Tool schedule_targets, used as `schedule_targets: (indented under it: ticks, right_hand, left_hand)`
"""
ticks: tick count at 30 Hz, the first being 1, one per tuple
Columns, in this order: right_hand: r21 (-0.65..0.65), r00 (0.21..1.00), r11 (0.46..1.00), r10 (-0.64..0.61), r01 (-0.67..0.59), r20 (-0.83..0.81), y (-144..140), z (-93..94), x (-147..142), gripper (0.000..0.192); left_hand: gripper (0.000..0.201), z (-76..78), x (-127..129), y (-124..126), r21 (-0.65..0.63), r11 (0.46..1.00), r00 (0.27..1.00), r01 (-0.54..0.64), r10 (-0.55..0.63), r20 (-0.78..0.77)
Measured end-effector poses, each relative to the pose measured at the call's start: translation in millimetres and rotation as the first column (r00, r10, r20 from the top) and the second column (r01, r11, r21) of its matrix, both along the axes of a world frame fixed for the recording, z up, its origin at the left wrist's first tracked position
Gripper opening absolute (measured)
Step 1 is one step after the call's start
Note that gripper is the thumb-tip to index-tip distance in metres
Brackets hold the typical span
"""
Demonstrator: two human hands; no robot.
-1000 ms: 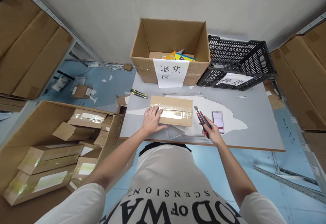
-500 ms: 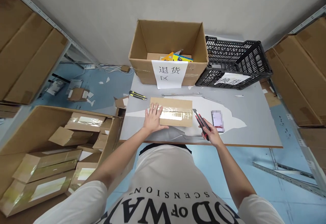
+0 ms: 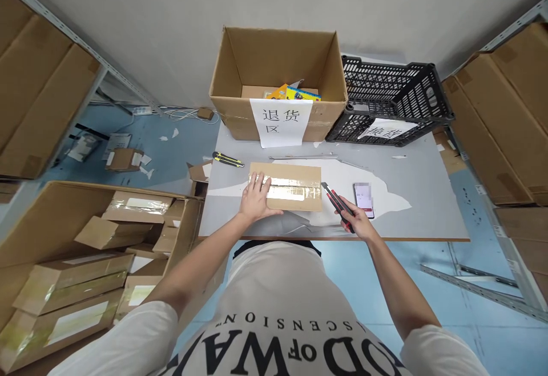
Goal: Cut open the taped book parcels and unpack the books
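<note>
I am pressing my left hand [image 3: 256, 202] flat on the left end of a taped cardboard parcel [image 3: 286, 186], fingers spread over its top and thumb lying along its near edge, so the hand is bearing down on it rather than closing around it. The parcel is lying flat on the grey table [image 3: 411, 205], near the front edge and right in front of me. My right hand [image 3: 357, 223] is curling tight around the handle of a red and black utility knife [image 3: 337, 201], with its tip pointing toward the parcel's right end and sitting just beside it; I cannot tell whether it is touching. A phone [image 3: 363, 199] is lying just right of the knife. A yellow and black cutter [image 3: 228, 160] is resting near the table's left edge. Behind the parcel an open carton [image 3: 277, 82] with a paper sign is standing beside a black plastic crate [image 3: 391, 102]
</note>
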State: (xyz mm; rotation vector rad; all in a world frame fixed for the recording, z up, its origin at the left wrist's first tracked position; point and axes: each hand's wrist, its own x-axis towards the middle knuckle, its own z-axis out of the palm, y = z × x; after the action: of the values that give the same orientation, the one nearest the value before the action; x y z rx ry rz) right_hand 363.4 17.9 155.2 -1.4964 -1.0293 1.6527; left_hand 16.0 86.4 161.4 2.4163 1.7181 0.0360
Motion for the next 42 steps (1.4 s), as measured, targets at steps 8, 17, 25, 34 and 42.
schedule_targets:
  ticks: [8, 17, 25, 34, 42]
  right_hand:
    - [-0.046, 0.998, 0.997, 0.068, -0.068, -0.001, -4.0, 3.6, 7.0, 0.071]
    - [-0.079, 0.989, 0.987, 0.142, -0.14, 0.028, -18.8, 2.2, 18.6, 0.07]
    - [-0.111, 0.992, 0.986, 0.117, -0.122, -0.056, -48.9, -5.0, 16.7, 0.066]
    - [-0.109, 0.998, 0.993, 0.048, -0.051, -0.029, -57.4, -9.1, 18.2, 0.07]
    - [0.031, 0.979, 0.979, -0.202, 0.203, -0.026, -56.6, -18.0, 20.9, 0.069]
  left_hand:
    - [0.107, 0.5, 1.0, -0.1, -0.034, 0.999, 1.0, -0.023, 0.022, -0.01]
    - [0.106, 2.7, 1.9, 0.5, -0.09, 0.995, 0.999, -0.037, 0.038, 0.014]
    - [0.107, -1.2, 0.1, 1.6, -0.109, 0.993, 0.994, -0.035, 0.045, 0.098]
    - [0.11, -0.5, 0.0, 1.4, -0.122, 0.992, 0.988, -0.041, 0.058, 0.143]
    - [0.113, -0.7, -2.3, -0.6, -0.064, 0.998, 0.985, -0.017, 0.027, 0.168]
